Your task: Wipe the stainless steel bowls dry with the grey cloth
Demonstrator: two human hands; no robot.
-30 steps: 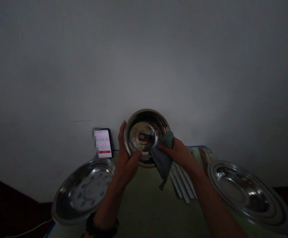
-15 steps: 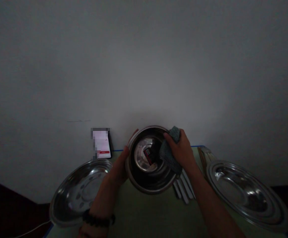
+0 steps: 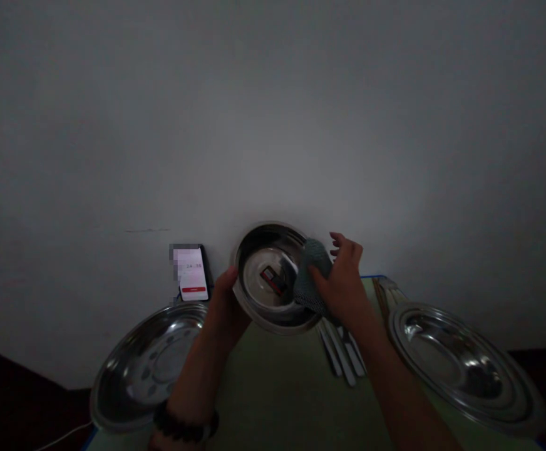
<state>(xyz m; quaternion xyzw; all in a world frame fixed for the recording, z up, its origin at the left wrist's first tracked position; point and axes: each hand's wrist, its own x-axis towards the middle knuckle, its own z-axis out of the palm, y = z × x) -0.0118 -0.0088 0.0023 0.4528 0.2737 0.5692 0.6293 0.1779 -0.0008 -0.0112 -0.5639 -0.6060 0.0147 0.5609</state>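
Thin steel bowl held between a bracing hand and a clothed one

In the head view, the left hand (image 3: 227, 311) holds the steel bowl (image 3: 253, 266) by its near-left side, thumb at the rim; its other fingers are hidden beneath. The bowl sits just right of that hand, above the table (image 3: 273, 391), its mouth tipped toward the camera. The right hand (image 3: 347, 282) holds a grey-green cloth (image 3: 311, 275) loosely, thumb against it, several fingers half curled and free beyond the rim. The cloth covers part of the bowl's right wall, and a label (image 3: 273, 280) shows on its floor.

The bowl looks light and stiff, unlikely to break, though its polished wall would be slippery; the rim seems the surest hold, with fingers supporting from below. The cloth looks soft and limp, best bunched under thumb and fingers. Pale-handled utensils (image 3: 342, 357) lie below the right hand; a large steel basin (image 3: 134, 366) stands left of the left hand.
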